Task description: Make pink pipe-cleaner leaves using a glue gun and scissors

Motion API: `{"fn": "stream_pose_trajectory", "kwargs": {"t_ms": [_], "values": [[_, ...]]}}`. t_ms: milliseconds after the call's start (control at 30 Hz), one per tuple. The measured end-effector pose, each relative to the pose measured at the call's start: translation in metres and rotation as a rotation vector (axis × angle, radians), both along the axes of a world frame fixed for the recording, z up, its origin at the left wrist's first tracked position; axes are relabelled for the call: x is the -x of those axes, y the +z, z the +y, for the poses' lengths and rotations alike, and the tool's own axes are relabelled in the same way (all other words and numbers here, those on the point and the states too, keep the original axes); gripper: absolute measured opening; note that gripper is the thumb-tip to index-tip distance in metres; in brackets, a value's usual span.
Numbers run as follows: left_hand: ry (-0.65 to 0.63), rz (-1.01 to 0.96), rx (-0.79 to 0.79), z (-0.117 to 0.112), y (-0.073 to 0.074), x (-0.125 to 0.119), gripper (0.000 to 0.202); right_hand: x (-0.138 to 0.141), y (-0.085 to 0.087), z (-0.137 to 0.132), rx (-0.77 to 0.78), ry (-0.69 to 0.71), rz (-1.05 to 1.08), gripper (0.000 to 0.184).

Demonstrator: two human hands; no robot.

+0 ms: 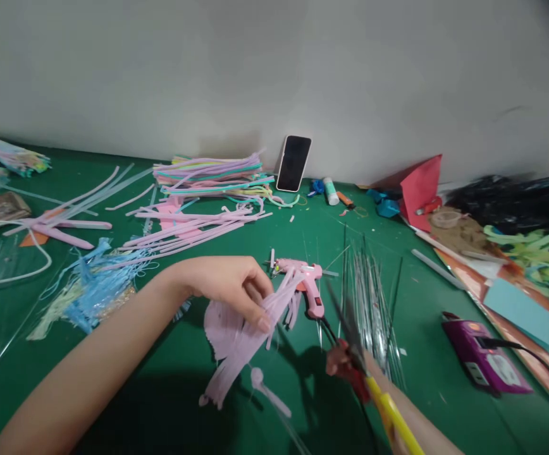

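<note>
My left hand is closed on a fringed piece of pale pink foam and lifts it above the green table. My right hand sits low at the bottom right, blurred, and grips red-and-yellow scissors whose blades point up toward the foam. A pink hot glue gun lies just beyond the foam. A bundle of thin metal wires lies to its right.
Piles of pastel foam strips lie at the back, more strips and blue fringe at the left. A phone leans on the wall. A purple device with a black cable, coloured paper and scraps fill the right.
</note>
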State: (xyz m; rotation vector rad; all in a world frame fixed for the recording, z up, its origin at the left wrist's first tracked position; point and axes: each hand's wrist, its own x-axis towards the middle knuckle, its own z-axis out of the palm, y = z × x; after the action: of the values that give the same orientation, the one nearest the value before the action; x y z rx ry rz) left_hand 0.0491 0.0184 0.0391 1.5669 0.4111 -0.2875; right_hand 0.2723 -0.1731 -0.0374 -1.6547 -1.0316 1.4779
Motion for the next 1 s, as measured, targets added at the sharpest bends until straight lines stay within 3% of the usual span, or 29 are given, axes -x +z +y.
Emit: {"fn": "stream_pose_trajectory", "kwargs": {"t_ms": [133,233,467,667,800,1000], "values": [[0.048,-0.025,-0.067,-0.004,-0.005,-0.004,0.029,-0.01,-0.019,-0.014,0.406,0.122,0.145,0.046],[0.097,-0.058,-0.072,-0.006,-0.008,-0.007,0.027,-0.017,-0.015,-0.028,0.49,0.049,0.155,0.044],[0.025,-0.101,-0.044,-0.007,-0.009,-0.012,0.036,0.003,0.014,-0.021,0.433,0.077,-0.03,0.053],[0.016,-0.091,-0.001,-0.011,-0.016,-0.018,0.036,0.015,0.047,-0.004,-0.05,0.363,-0.189,0.081],[0.005,-0.081,0.014,-0.011,-0.019,-0.02,0.041,0.019,0.053,0.005,-0.018,0.422,-0.291,0.064],[0.055,-0.067,0.062,-0.01,-0.02,-0.02,0.031,0.024,0.051,0.002,0.036,0.429,-0.43,0.044]]}}
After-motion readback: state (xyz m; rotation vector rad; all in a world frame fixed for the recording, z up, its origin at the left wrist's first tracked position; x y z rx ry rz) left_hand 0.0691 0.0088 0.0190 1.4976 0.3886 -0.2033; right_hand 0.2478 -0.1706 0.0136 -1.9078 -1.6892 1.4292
